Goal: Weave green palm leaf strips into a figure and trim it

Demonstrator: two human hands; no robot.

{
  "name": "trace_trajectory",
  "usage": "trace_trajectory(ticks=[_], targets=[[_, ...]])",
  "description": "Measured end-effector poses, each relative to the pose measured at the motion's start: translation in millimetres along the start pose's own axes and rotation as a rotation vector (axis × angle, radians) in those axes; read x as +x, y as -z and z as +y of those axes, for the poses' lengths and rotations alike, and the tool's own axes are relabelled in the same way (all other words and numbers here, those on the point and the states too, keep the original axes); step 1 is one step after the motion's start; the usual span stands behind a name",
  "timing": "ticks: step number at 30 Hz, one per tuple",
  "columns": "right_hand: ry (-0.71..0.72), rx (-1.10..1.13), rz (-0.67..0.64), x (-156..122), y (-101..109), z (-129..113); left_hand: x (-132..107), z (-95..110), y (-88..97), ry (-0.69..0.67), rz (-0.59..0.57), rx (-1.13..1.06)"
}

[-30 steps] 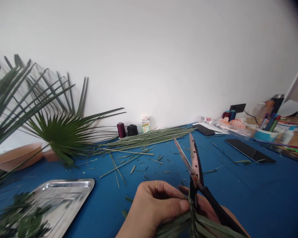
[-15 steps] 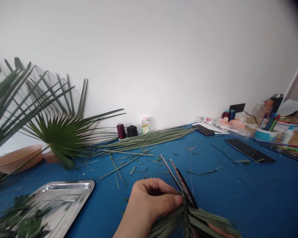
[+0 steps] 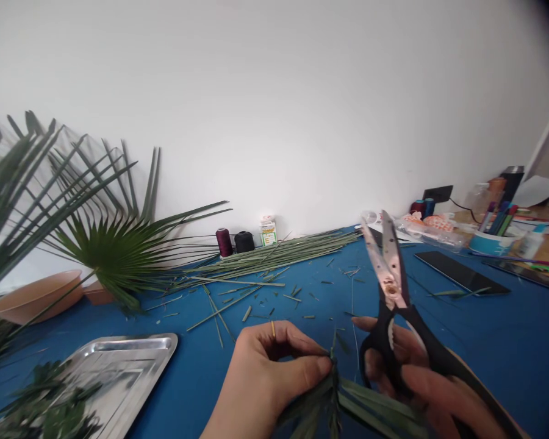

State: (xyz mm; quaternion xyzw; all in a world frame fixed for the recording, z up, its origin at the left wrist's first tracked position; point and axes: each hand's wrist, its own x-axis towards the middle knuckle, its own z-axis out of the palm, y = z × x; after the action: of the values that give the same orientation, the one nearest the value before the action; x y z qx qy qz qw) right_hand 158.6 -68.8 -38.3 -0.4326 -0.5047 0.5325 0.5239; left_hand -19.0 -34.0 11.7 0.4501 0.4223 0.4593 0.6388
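Between thumb and fingers, my left hand (image 3: 279, 372) pinches the top of a woven green palm-leaf piece (image 3: 333, 396), whose strips spread to both sides below. My right hand (image 3: 425, 378) has its fingers through the black handles of a pair of scissors (image 3: 391, 286). The scissor blades point up and stand slightly apart, clear of the leaf piece. A small sliver of leaf (image 3: 342, 341) shows just above the pinched tip. The lower end of the woven piece runs out of the frame.
Leaf scraps lie scattered on the blue table (image 3: 251, 305). At left are a metal tray (image 3: 165, 347) with woven leaf pieces, a pink basin (image 3: 36, 299) and a fan palm leaf (image 3: 105, 250). Thread spools (image 3: 224, 242), cut strips (image 3: 274, 256), a phone (image 3: 462, 272) and a pen cup (image 3: 489, 242) sit farther back.
The scissors have moved up and right, away from the tip of the leaf piece. My right hand has come into clear view; my left hand keeps its pinch.
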Motion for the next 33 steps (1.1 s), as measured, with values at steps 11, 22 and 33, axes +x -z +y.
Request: trace_trajectory(ticks=[11,22,33], targets=[[0.095,-0.075,0.029,32.1,-27.8,-37.8,13.9,0.2,4.1,0.051,-0.073,-0.14],[0.227,-0.256,-0.099,72.0,-17.7,-24.4,16.6,-1.9,8.3,-0.01,-0.115,-0.169],[0.095,-1.109,0.247,121.7,51.7,28.4,17.5,-5.0,1.6,-0.638,0.318,0.036]])
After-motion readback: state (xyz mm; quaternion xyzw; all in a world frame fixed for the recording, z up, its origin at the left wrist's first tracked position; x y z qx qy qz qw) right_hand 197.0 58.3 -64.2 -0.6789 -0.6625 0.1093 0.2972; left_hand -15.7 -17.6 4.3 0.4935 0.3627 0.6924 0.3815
